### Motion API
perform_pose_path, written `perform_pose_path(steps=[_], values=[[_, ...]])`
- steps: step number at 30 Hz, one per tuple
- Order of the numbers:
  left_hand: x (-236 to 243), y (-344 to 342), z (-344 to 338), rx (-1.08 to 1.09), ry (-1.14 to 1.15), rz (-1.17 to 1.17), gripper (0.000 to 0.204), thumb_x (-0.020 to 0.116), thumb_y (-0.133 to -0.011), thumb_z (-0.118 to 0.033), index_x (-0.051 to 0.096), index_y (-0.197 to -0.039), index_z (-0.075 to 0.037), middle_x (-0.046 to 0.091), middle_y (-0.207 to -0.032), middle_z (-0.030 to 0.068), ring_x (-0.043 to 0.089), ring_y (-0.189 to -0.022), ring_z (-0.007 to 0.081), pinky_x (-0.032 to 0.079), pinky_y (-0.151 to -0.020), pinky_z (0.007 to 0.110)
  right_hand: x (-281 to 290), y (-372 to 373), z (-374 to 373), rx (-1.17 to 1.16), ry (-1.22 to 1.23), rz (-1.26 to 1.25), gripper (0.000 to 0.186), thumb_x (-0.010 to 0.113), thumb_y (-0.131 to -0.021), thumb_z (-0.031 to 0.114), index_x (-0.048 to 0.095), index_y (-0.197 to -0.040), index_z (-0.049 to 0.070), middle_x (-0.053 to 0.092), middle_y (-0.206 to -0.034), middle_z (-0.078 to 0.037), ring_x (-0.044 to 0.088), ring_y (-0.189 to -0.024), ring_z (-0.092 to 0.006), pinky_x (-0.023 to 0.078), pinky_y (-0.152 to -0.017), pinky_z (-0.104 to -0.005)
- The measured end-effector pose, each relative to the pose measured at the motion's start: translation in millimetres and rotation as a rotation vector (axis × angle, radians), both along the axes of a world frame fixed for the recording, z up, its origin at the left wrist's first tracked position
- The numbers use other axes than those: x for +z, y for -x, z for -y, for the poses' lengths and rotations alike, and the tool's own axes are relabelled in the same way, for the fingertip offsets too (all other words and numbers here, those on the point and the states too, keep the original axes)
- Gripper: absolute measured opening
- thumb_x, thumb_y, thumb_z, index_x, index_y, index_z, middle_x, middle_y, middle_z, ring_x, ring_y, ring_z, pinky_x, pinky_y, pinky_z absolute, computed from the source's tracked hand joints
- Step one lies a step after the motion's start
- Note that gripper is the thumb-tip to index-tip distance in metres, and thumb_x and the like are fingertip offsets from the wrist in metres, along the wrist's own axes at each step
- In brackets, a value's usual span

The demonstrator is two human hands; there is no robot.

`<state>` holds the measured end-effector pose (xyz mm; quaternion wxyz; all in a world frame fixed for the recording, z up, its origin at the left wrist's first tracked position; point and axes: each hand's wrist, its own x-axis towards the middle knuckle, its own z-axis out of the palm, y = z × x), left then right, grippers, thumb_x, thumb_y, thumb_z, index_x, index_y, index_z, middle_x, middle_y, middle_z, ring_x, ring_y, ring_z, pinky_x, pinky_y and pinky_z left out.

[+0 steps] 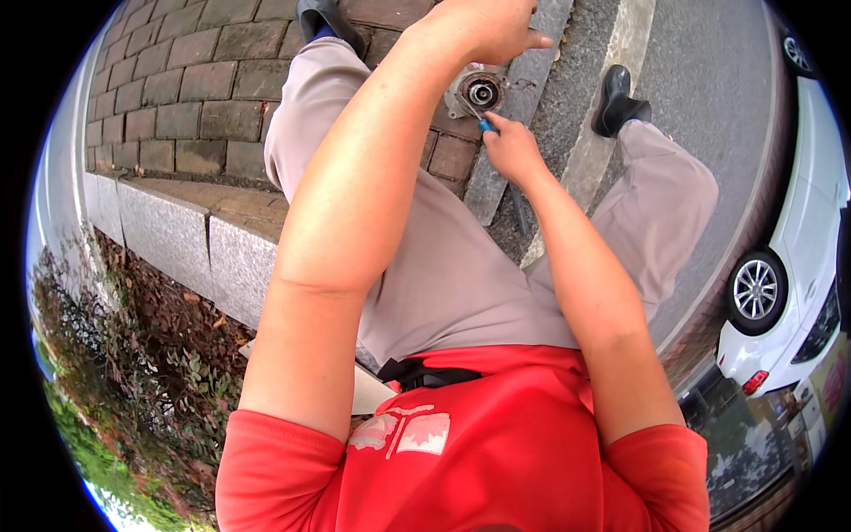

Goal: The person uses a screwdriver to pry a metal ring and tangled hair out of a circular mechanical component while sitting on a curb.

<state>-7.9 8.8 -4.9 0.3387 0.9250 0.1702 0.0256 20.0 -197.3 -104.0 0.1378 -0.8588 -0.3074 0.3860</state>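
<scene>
A round, greasy metal machine part [483,91] with a dark ringed centre sits on the paving between my feet. My right hand [514,152] is closed on a blue-handled screwdriver [487,125]. Its thin metal shaft reaches to the part's near left edge. My left hand [490,34] is raised above the part, at the top of the view. One digit sticks out to the right; the other fingers are mostly hidden or cut off by the edge, so its grip does not show.
A dark bar-like tool [519,211] lies beside my right forearm. Grey kerb stones [489,182] separate the brick paving [208,80] from the asphalt. Low shrubs [168,355] grow behind a stone edging [164,222] on the left. A white car [802,239] stands at the right.
</scene>
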Motion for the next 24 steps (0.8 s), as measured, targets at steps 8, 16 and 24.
perform_pose_path(steps=[8, 16, 24], values=[[0.2, 2.2, -2.1, 0.008, 0.042, 0.047, 0.039, 0.069, -0.085, -0.032, 0.064, -0.100, 0.004, 0.067, -0.099, 0.0252, 0.063, -0.098, 0.0400, 0.051, -0.085, 0.046, 3.5, 2.5, -3.1, 0.008, -0.013, 0.025, 0.040, 0.052, -0.087, 0.017, 0.063, -0.124, 0.005, 0.064, -0.109, -0.028, 0.060, -0.107, -0.0416, 0.047, -0.094, -0.0442], [4.8, 3.7, -0.8, -0.007, 0.048, 0.047, 0.040, 0.069, -0.084, -0.032, 0.064, -0.100, 0.004, 0.067, -0.099, 0.0257, 0.064, -0.097, 0.0404, 0.051, -0.084, 0.047, 7.8, 8.4, -27.2, 0.145, 0.194, 0.089, 0.036, 0.051, -0.088, 0.014, 0.065, -0.119, 0.004, 0.063, -0.119, -0.023, 0.061, -0.111, -0.0385, 0.049, -0.095, -0.0434], [12.5, 9.0, 9.6, 0.020, 0.070, -0.210, 0.048, 0.061, -0.091, -0.045, 0.067, -0.107, 0.000, 0.068, -0.104, 0.0204, 0.066, -0.099, 0.0341, 0.053, -0.085, 0.045, 42.2, 38.4, -75.9, 0.537, 0.502, 0.237, 0.030, 0.058, -0.087, 0.011, 0.069, -0.114, 0.007, 0.067, -0.120, -0.010, 0.065, -0.110, -0.0283, 0.056, -0.083, -0.0398]])
